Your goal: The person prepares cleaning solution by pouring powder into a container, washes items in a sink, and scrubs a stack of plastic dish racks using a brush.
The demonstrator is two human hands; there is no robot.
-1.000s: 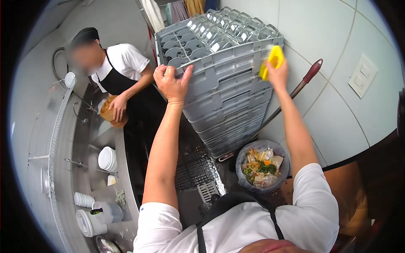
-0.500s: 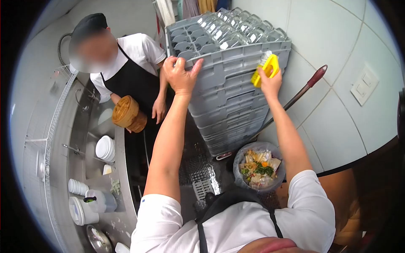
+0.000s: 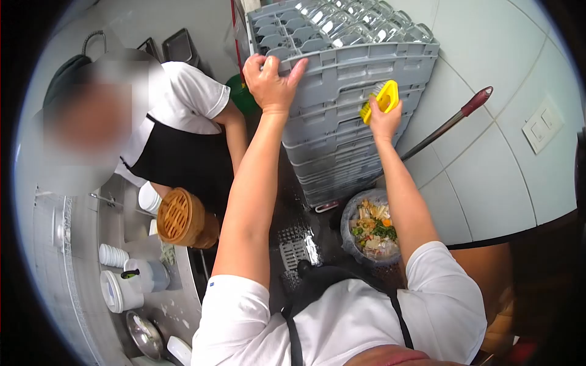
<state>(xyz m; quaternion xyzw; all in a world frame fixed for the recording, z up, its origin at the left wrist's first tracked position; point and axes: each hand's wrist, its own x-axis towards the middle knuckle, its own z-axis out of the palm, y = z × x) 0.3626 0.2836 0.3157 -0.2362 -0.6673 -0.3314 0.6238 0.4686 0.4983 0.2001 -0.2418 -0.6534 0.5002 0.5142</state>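
Note:
A tall stack of grey plastic racks [image 3: 342,116] stands in front of me, with upturned clear glasses [image 3: 366,24] in the top rack's right part. My left hand [image 3: 271,82] grips the near left corner of the top rack, its fingers over the rim and its thumb apart. In my right hand [image 3: 386,121] is a yellow scrubbing brush [image 3: 386,99], held against or close to the side of the upper racks; bristle contact cannot be made out.
A co-worker [image 3: 183,146] at the left holds bamboo steamers [image 3: 177,216] beside the metal counter [image 3: 177,293]. A lined bin of food scraps [image 3: 373,235] stands below my right arm. A maroon-ended pole [image 3: 448,122] leans by the tiled wall.
The yellow brush has moved from the racks' upper right corner down and to the left. The co-worker has come closer with the steamers. My left hand keeps its hold on the rack.

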